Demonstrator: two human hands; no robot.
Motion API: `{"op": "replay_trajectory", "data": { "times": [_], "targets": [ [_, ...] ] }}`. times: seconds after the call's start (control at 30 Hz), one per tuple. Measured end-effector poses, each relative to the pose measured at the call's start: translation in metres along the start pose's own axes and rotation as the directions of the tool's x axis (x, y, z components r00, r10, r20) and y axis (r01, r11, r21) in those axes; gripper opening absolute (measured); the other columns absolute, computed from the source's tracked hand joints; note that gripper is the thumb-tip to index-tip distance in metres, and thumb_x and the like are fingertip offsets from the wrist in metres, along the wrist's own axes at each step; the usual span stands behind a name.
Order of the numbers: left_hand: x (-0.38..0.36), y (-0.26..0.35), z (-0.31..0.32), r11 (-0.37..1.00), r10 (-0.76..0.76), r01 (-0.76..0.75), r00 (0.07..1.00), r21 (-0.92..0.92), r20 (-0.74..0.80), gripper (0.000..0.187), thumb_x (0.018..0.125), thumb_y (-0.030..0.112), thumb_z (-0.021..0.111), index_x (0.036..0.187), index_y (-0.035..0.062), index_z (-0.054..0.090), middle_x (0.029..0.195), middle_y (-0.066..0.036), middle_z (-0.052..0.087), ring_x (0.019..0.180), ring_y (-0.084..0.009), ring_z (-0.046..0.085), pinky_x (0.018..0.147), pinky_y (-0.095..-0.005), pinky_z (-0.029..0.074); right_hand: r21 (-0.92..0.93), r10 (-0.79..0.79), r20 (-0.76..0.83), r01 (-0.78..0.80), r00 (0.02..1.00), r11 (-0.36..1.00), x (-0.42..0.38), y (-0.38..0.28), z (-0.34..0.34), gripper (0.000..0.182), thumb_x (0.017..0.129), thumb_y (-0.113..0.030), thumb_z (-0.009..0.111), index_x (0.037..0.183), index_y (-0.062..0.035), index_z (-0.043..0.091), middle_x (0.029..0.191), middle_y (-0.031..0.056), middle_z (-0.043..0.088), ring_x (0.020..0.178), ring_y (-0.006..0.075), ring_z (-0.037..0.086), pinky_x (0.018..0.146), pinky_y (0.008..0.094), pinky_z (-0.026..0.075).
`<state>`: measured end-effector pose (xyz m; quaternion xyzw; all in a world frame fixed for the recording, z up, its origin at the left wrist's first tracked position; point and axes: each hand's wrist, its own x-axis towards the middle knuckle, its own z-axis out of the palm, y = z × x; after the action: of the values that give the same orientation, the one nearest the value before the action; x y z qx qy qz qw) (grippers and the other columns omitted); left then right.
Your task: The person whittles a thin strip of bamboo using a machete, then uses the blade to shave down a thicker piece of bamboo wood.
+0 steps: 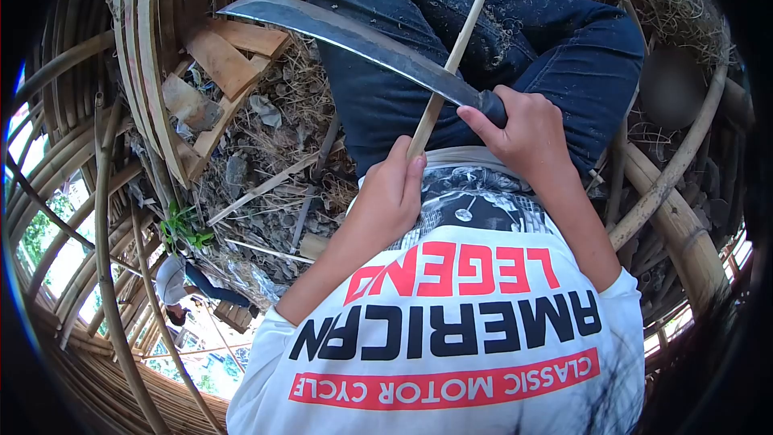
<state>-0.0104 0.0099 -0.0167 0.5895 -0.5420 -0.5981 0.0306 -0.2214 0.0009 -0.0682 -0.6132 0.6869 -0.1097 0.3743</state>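
Note:
My left hand (392,185) is closed around the lower end of a thin bamboo strip (473,20), which slants up and away over my lap. My right hand (527,133) grips the dark handle of a machete (346,39). Its long, curved blade points to the upper left and crosses the strip just above my left hand, apparently touching it. Beneath both lie my crossed legs in dark blue trousers (362,105), dusted with fine shavings.
Cut wood pieces (221,64) lie at the left beside upright bamboo slats (149,56). Thick bamboo poles (672,217) stand close on my right. Dry fibres and scraps (274,145) cover the ground. Beyond the bamboo frame, at the lower left, is another person (173,282).

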Motion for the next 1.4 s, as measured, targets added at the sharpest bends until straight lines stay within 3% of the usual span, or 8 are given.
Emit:
{"op": "replay_trajectory", "data": {
  "times": [0.07, 0.37, 0.4, 0.47, 0.53, 0.87, 0.97, 1.4],
  "targets": [
    [0.001, 0.002, -0.001, 0.999, 0.009, -0.01, 1.0, 0.043, 0.018, 0.013, 0.1, 0.012, 0.044, 0.099, -0.0011, 0.045, 0.071, -0.027, 0.057, 0.07, -0.0474, 0.059, 0.059, -0.0469, 0.043, -0.017, 0.008, 0.009, -0.008, 1.0, 1.0, 0.0, 0.0, 0.0, 0.066, 0.084, -0.066, 0.058, 0.068, -0.0021, 0.066, 0.054, 0.0131, 0.061, 0.048, 0.0257, 0.063, 0.046, 0.0331, 0.048],
    [0.0, 0.001, -0.002, 0.999, 0.001, -0.001, 1.0, 0.054, 0.015, 0.013, 0.1, 0.013, 0.044, 0.099, -0.0005, 0.045, 0.07, -0.027, 0.056, 0.07, -0.048, 0.059, 0.059, -0.0481, 0.043, -0.06, -0.056, -0.063, 0.052, 0.996, 0.997, -0.001, 0.001, 0.004, 0.059, 0.086, -0.059, 0.061, 0.07, -0.0015, 0.065, 0.051, 0.0121, 0.056, 0.048, 0.0285, 0.062, 0.047, 0.0349, 0.046],
    [0.0, 0.0, -0.001, 0.999, -0.001, 0.0, 1.0, 0.052, 0.016, 0.013, 0.1, 0.013, 0.044, 0.099, -0.0005, 0.045, 0.07, -0.027, 0.056, 0.07, -0.048, 0.059, 0.059, -0.0481, 0.043, -0.07, -0.057, -0.064, 0.052, 0.996, 0.996, -0.001, 0.0, 0.004, 0.06, 0.086, -0.059, 0.061, 0.071, -0.0014, 0.065, 0.051, 0.0119, 0.056, 0.049, 0.0283, 0.062, 0.047, 0.0346, 0.047],
    [-0.001, -0.004, 0.0, 0.999, -0.007, 0.007, 1.0, 0.052, 0.0, 0.015, 0.103, 0.015, 0.042, 0.1, 0.0021, 0.049, 0.064, -0.007, 0.047, 0.056, -0.0157, 0.047, 0.056, -0.0324, 0.039, -0.08, -0.057, -0.063, 0.052, 0.996, 0.995, -0.001, 0.001, 0.005, 0.06, 0.086, -0.06, 0.061, 0.073, -0.0014, 0.065, 0.051, 0.0118, 0.057, 0.049, 0.0281, 0.062, 0.047, 0.0343, 0.047],
    [-0.001, -0.005, 0.0, 0.999, -0.005, 0.005, 1.0, 0.036, 0.0, 0.015, 0.103, 0.015, 0.042, 0.1, 0.0022, 0.049, 0.064, -0.007, 0.047, 0.056, -0.0159, 0.047, 0.056, -0.0326, 0.039, -0.091, -0.057, -0.096, 0.048, 0.994, 0.995, 0.0, 0.002, 0.008, 0.067, 0.082, -0.068, 0.059, 0.069, -0.0029, 0.065, 0.054, 0.0137, 0.061, 0.049, 0.0273, 0.064, 0.046, 0.0346, 0.05],
    [-0.004, -0.006, -0.002, 1.0, -0.017, 0.016, 1.0, 0.015, 0.002, 0.014, 0.102, 0.015, 0.043, 0.099, 0.0024, 0.049, 0.065, -0.007, 0.05, 0.057, -0.0151, 0.049, 0.057, -0.032, 0.04, -0.108, -0.071, -0.108, 0.06, 0.992, 0.992, 0.004, 0.005, 0.008, 0.068, 0.082, -0.069, 0.058, 0.068, -0.0028, 0.064, 0.053, 0.014, 0.06, 0.049, 0.0279, 0.064, 0.047, 0.0354, 0.05],
    [-0.008, -0.014, -0.002, 0.999, 0.034, -0.034, 0.999, 0.013, 0.004, 0.015, 0.102, 0.015, 0.043, 0.099, 0.0022, 0.05, 0.064, -0.007, 0.05, 0.057, -0.0147, 0.049, 0.057, -0.0318, 0.04, -0.062, 0.144, -0.128, -0.152, 0.981, 0.986, 0.022, 0.025, -0.004, 0.068, 0.084, -0.068, 0.056, 0.066, -0.002, 0.064, 0.057, 0.0144, 0.062, 0.055, 0.0313, 0.065, 0.054, 0.0406, 0.052],
    [-0.008, -0.012, -0.004, 1.0, -0.01, 0.011, 1.0, 0.007, -0.025, 0.015, 0.102, 0.016, 0.044, 0.098, 0.003, 0.051, 0.064, -0.005, 0.051, 0.057, -0.0133, 0.049, 0.056, -0.0306, 0.04, -0.208, 0.046, -0.188, -0.086, 0.981, 0.974, 0.031, 0.027, -0.001, 0.072, 0.084, -0.07, 0.054, 0.07, -0.0013, 0.068, 0.06, 0.0169, 0.064, 0.058, 0.031, 0.067, 0.055, 0.039, 0.054]
  ]
}}
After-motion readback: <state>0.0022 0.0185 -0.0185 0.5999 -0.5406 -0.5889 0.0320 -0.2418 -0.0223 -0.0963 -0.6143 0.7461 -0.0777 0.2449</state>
